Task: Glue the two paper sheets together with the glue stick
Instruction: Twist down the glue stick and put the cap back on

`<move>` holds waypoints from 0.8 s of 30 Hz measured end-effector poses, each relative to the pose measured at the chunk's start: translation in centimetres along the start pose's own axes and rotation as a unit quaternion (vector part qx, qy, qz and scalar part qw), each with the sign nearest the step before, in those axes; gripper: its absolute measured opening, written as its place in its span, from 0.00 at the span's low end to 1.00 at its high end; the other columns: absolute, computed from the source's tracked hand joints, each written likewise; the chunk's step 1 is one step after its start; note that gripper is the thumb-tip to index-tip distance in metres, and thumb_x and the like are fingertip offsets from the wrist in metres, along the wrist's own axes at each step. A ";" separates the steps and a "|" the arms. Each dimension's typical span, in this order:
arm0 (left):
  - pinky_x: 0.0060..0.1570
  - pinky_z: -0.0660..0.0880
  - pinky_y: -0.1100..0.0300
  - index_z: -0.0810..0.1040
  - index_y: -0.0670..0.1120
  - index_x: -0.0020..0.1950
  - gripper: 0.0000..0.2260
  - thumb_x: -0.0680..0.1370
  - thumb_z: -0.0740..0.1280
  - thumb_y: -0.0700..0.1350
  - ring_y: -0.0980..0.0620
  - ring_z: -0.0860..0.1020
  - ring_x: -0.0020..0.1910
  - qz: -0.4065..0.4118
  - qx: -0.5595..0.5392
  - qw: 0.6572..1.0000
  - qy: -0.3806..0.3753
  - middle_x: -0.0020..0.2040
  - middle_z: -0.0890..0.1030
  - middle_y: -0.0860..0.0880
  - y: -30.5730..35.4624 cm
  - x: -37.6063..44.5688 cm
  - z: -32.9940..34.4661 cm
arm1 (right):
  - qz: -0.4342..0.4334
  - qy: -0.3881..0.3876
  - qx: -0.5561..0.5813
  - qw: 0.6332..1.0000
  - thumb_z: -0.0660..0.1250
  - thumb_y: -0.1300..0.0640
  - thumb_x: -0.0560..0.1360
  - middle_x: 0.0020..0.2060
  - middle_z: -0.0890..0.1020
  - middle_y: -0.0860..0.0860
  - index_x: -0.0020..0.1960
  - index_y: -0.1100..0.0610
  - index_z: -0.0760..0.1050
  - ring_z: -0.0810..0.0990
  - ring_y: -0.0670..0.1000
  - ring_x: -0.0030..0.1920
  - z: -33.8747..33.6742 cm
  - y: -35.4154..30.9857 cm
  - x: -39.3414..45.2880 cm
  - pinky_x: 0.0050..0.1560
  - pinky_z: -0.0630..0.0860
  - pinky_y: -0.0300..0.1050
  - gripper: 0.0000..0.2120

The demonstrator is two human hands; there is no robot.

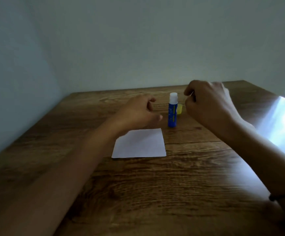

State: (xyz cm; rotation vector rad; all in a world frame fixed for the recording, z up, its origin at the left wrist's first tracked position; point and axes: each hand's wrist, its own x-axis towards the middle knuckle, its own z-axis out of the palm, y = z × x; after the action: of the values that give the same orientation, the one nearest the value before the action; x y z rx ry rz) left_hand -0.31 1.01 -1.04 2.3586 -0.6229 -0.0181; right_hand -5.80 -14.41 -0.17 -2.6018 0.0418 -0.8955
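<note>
Glue stick (pixel 173 110): blue tube with yellow-green markings, standing upright on wooden surface, uncapped, white glue exposed at top. Cap (pixel 179 109): yellow, just behind and right of tube base, partly hidden. Sheet (pixel 139 143): white, roughly square, lying flat just in front and left of tube; far left corner hidden by forearm. Only 1 sheet clearly distinguishable; thin pale edge (pixel 191 94) near right-hand fingers, too blurred to identify.
</note>
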 end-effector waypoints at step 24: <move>0.26 0.68 0.68 0.80 0.42 0.43 0.06 0.71 0.68 0.43 0.58 0.70 0.26 0.008 -0.354 0.928 0.120 0.32 0.76 0.48 -0.7 1.9 -0.3 | 0.118 -0.146 0.413 0.891 0.57 0.53 0.78 0.36 0.80 0.51 0.49 0.51 0.76 0.76 0.49 0.31 4.7 -1.5 -1.0 0.33 0.74 0.49 0.09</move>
State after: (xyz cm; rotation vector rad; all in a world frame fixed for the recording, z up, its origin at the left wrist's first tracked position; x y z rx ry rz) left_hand 1.69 0.82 -0.96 1.6217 -0.4197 0.0458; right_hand -3.92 -11.22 -3.56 -1.8378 -0.0869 -0.3084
